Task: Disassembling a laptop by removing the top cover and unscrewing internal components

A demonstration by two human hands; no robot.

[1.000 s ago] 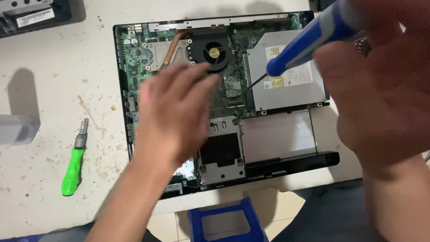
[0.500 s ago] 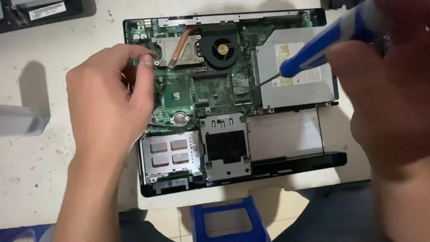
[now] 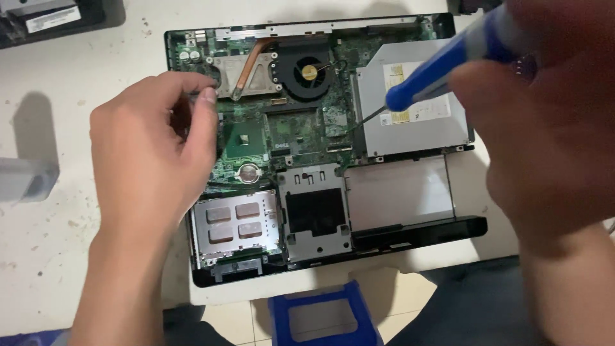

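An opened black laptop base (image 3: 416, 232) lies on the white table, its green motherboard (image 3: 295, 131) bare. My left hand (image 3: 147, 160) hovers over the board's left edge, thumb and forefinger pinched together beside the copper-piped heatsink (image 3: 246, 74); I see nothing between the fingertips. My right hand (image 3: 551, 128) grips a blue-handled screwdriver (image 3: 442, 67), whose thin shaft slants down to the board just left of the silver optical drive (image 3: 435, 131).
A round black fan (image 3: 311, 70) sits right of the heatsink. A black device (image 3: 51, 19) lies at the table's top left, and a grey object (image 3: 22, 179) at the left edge. Below the table's front edge stands a blue stool (image 3: 320, 317).
My left hand has left the middle of the board and gone to its left edge, closing into a pinch. The view has shifted, and the green screwdriver on the table is out of frame.
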